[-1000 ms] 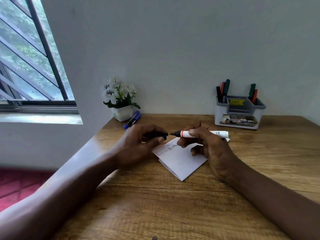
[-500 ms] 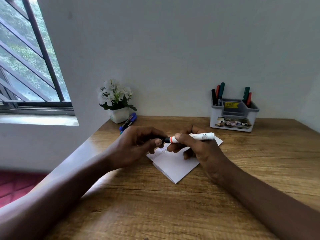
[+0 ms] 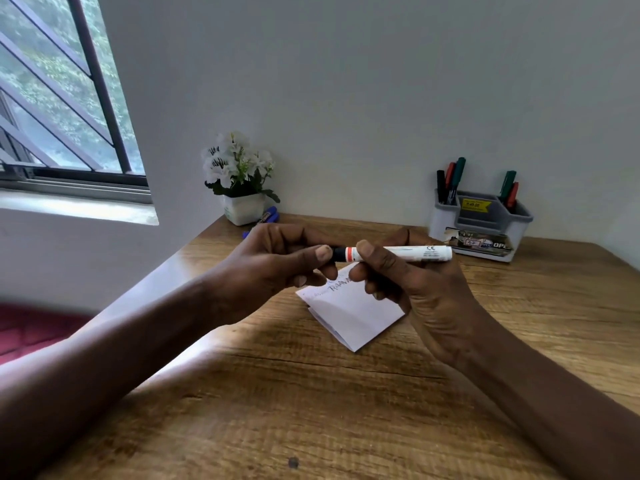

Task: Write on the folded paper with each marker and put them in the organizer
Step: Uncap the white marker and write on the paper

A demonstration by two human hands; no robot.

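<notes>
A white marker [image 3: 408, 253] with an orange-red band lies level in the air above the folded paper [image 3: 349, 311]. My right hand [image 3: 415, 289] grips its barrel. My left hand [image 3: 277, 268] is closed on the black cap, which sits pushed onto the marker's tip. The white paper rests on the wooden desk [image 3: 346, 410] with handwriting near its far edge, partly hidden by my fingers. The grey organizer [image 3: 479, 225] stands at the back right against the wall, holding several markers in its two back pockets.
A white pot of white flowers [image 3: 242, 181] stands at the desk's back left corner. A blue marker [image 3: 268, 216] lies beside it, partly hidden behind my left hand. The desk's left edge runs along a wall under a barred window [image 3: 59, 109].
My hands have come together. The black cap in my left hand went from apart from the bare tip to pushed onto the marker. The view shifted slightly.
</notes>
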